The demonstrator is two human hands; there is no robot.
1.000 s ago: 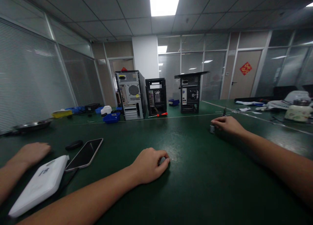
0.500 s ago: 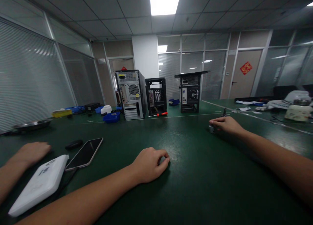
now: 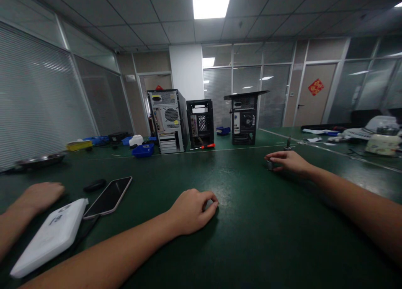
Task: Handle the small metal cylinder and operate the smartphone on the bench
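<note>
My left hand (image 3: 191, 211) rests on the green table (image 3: 245, 222) in the near middle, fingers curled over something small and pale that I cannot make out. My right hand (image 3: 287, 161) reaches further out on the right. Its fingers are pinched on a small silver metal piece (image 3: 269, 165) that sits on the table. A small dark upright part (image 3: 288, 144) stands just behind that hand. At the far left another person's hand (image 3: 42, 194) lies on the table beside a white box (image 3: 50, 236).
A phone (image 3: 108, 197) and a small black object (image 3: 94, 185) lie left of my left hand. Three computer cases (image 3: 201, 121) stand at the back with a red screwdriver (image 3: 205, 146) and blue bins (image 3: 143, 150). Clutter and a pot (image 3: 381, 142) fill the right side.
My right hand has slid a little to the left with the silver piece. My left hand and the other person's hand have stayed put.
</note>
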